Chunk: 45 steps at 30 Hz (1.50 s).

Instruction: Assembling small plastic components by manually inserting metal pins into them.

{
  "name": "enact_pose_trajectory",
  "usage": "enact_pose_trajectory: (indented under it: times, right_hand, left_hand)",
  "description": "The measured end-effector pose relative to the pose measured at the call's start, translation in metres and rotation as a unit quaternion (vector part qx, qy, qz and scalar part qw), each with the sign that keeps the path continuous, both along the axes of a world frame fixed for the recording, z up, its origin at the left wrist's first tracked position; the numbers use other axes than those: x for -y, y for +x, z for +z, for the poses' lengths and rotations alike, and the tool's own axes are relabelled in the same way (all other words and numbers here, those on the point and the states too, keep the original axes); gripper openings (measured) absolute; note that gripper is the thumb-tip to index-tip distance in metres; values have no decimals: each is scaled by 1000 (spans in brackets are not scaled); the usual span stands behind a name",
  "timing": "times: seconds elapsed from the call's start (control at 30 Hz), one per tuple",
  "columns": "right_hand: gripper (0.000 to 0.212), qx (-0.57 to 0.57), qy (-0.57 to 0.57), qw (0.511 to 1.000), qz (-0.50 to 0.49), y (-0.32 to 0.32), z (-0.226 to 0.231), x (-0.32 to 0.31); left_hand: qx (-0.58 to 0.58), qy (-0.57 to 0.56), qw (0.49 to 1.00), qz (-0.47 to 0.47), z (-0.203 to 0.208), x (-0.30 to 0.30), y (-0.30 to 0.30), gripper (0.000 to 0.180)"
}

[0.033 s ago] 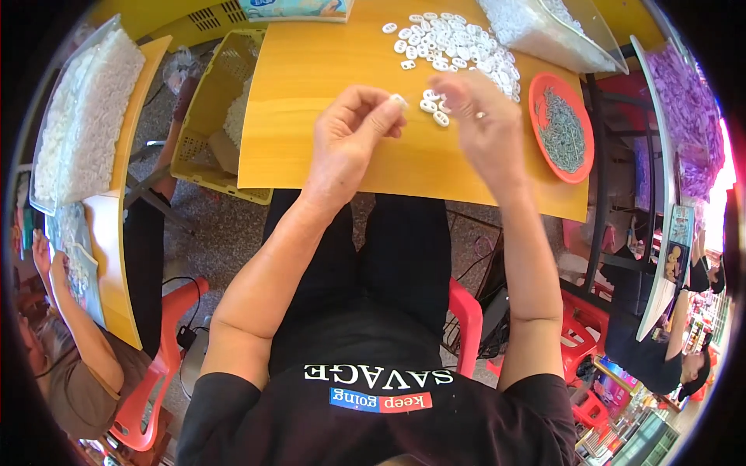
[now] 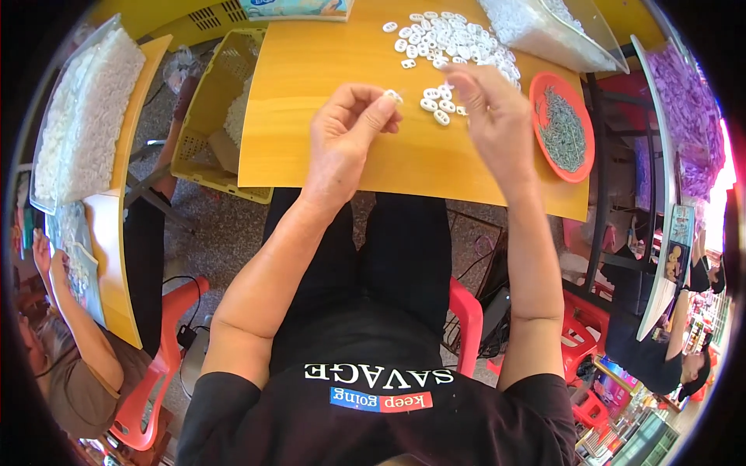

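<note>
Between the thumb and fingers of my left hand (image 2: 342,140), a small white oval plastic piece (image 2: 394,96) is pinched above the wooden table (image 2: 303,70). My right hand (image 2: 499,120) hovers apart from it, to the right. Its fingers are bent and partly smeared by motion, so what they hold, if anything, does not show. Beside those fingers lies a small group of white oval pieces (image 2: 430,104) with holes in them. A larger heap of the same pieces (image 2: 443,39) spreads behind, partly covered by my right hand.
On the right side of the table sits a red plate (image 2: 581,147) of thin grey metal pins or screws. A clear bin of white parts (image 2: 536,31) stands at the back right. Left of the table is a yellow crate (image 2: 190,147). Other people sit at both sides.
My right hand has shifted a little to the right, uncovering more of the small group of white pieces. My left hand has moved slightly left, still pinching its piece.
</note>
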State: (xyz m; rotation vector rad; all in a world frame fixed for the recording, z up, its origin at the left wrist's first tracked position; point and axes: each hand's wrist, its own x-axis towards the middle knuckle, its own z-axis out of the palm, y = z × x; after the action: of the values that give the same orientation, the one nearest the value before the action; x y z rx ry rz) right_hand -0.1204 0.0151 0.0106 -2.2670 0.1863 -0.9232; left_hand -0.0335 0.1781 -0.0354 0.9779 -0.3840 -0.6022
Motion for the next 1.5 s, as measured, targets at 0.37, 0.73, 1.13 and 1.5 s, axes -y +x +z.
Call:
enact_pose_trajectory:
  times: [0.37, 0.73, 1.13, 1.5]
  right_hand:
    - [10, -153, -273, 949, -38, -7, -8, 4]
    - [11, -144, -304, 942, 7, 5, -11, -4]
    - [9, -144, -338, 930, 14, 16, -8, 3]
    - [20, -17, 460, 886, 54, 10, -16, -26]
  left_hand:
    - [-1, -16, 1000, 9, -2, -1, 2, 10]
    - [-11, -29, 1000, 2, -5, 1, 2, 10]
    - [-2, -21, 1000, -13, -4, 0, 3, 13]
    - [32, 0, 999, -27, -4, 0, 3, 12]
